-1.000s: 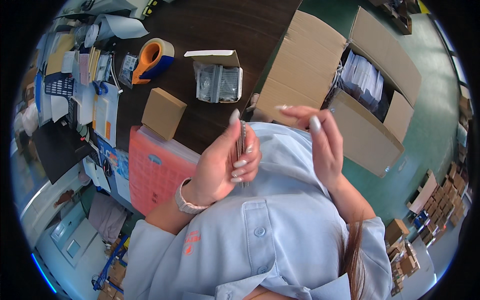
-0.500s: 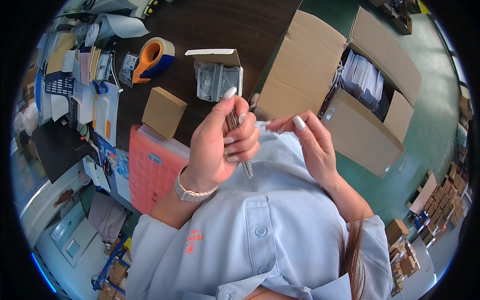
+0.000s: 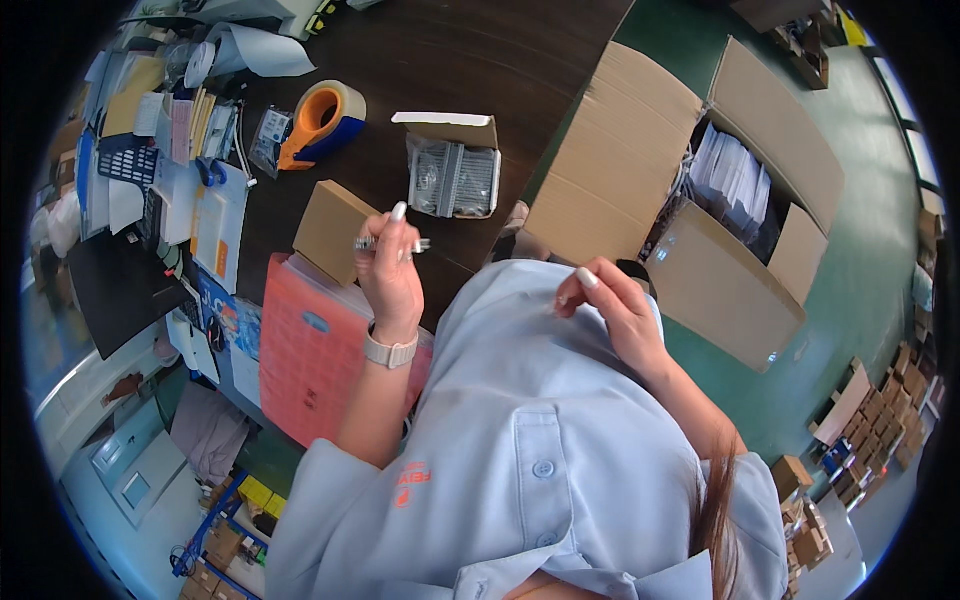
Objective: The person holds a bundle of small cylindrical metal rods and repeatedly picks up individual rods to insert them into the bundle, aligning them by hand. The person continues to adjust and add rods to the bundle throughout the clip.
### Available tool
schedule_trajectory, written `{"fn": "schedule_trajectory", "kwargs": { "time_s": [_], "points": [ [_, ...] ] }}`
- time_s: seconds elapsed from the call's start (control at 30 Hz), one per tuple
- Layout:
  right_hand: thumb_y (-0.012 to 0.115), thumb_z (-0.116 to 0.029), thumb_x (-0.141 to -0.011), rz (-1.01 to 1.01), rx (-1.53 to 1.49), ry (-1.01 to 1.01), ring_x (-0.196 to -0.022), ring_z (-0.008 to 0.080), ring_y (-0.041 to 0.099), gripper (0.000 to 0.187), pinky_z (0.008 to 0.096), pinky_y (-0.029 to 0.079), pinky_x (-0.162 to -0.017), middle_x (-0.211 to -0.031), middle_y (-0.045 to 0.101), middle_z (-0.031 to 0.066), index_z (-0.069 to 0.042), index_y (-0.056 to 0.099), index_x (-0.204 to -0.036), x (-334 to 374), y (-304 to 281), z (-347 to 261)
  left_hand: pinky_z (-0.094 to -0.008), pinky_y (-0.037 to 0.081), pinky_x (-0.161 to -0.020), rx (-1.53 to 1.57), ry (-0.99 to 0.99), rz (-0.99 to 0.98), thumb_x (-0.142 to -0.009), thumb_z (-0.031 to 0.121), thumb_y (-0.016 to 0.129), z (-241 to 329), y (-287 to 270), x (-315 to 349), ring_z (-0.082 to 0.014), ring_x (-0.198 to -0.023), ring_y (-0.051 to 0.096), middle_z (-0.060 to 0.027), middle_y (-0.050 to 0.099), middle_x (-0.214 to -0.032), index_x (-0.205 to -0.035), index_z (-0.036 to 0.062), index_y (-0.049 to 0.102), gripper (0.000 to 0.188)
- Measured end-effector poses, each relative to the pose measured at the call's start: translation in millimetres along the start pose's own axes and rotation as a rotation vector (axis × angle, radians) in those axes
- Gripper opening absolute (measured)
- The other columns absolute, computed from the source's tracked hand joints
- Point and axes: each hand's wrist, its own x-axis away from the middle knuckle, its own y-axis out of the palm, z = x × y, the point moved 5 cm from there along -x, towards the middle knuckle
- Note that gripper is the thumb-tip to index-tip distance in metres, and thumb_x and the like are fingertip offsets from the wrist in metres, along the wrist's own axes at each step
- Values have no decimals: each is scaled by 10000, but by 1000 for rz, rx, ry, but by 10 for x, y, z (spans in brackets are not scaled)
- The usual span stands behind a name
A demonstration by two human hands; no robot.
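My left hand (image 3: 392,280) is closed around a small bundle of thin, shiny metal rods (image 3: 366,244), whose ends stick out on both sides of the fingers. It is raised beside a closed brown cardboard box (image 3: 333,222) and over the edge of a red translucent file case (image 3: 310,350). In front of my body, my right hand (image 3: 625,315) has its fingers curled in with the thumb against them; whatever they may hold is hidden. On the dark table stands a small open white box (image 3: 497,190), with clear plastic bags of grey metal pieces (image 3: 450,180) inside.
An orange and blue tape dispenser (image 3: 320,122) lies at the table's far left, beside a small plastic packet (image 3: 268,135). Papers and folders (image 3: 215,220) crowd the left edge. At right stands a large open carton (image 3: 720,285) holding white packs (image 3: 728,180).
My left hand has moved left and away from my right hand, turning the metal rods from upright to level. My right hand has come down slightly, its fingers more curled.
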Motion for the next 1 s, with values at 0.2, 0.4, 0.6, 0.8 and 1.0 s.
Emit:
{"fn": "schedule_trajectory", "kwargs": {
  "time_s": [0.2, 0.4, 0.6, 0.8, 1.0],
  "points": [
    [379, -232, -956, 31, 99, 114, -757, 109, 531, 263, 249, 430, -728, -823, 567, 48, -19, 505, -867, -15, -40, 87, -250, 272, -509, -279, 239, 194, -890, 172, 464, -482, -402, 57, -58, -545, 321, 21, 377, -567, -594, 91, 361, 324],
    [367, -224, -955, 44, 283, 239, -744, 147, 530, 269, 280, 436, -699, -816, 554, 81, -4, 483, -853, -1, 8, 67, -243, 192, -400, -310, 171, 365, -896, 224, 487, -1360, -674, 28, -42, -438, 296, 27, 325, -472, -567, 25, 350, 408],
    [401, -223, -950, -6, 368, 305, -733, 117, 547, 270, 253, 444, -713, -794, 579, 54, 4, 527, -877, -43, 15, 118, -263, 187, -403, -194, 171, 388, -910, 230, 472, -1489, -759, 48, -52, -431, 287, 24, 320, -462, -551, 34, 326, 435],
    [546, -146, -878, -129, 489, 228, -764, 104, 597, 196, 250, 475, -723, -857, 644, 63, 5, 626, -973, -302, 297, -4, -219, 189, -401, -32, -57, 280, -916, 241, 486, -1292, -656, -60, -17, -443, 252, 67, 298, -516, -613, 97, 357, 359],
    [614, -92, -820, -130, 493, 0, -761, 85, 604, 177, 236, 493, -697, -831, 655, 61, 5, 634, -967, -431, 394, -364, -203, 222, -432, 260, -285, -311, -950, 348, 349, -223, 121, 398, -46, -479, 260, 22, 313, -597, -846, 81, 397, 291]
  ]
}}
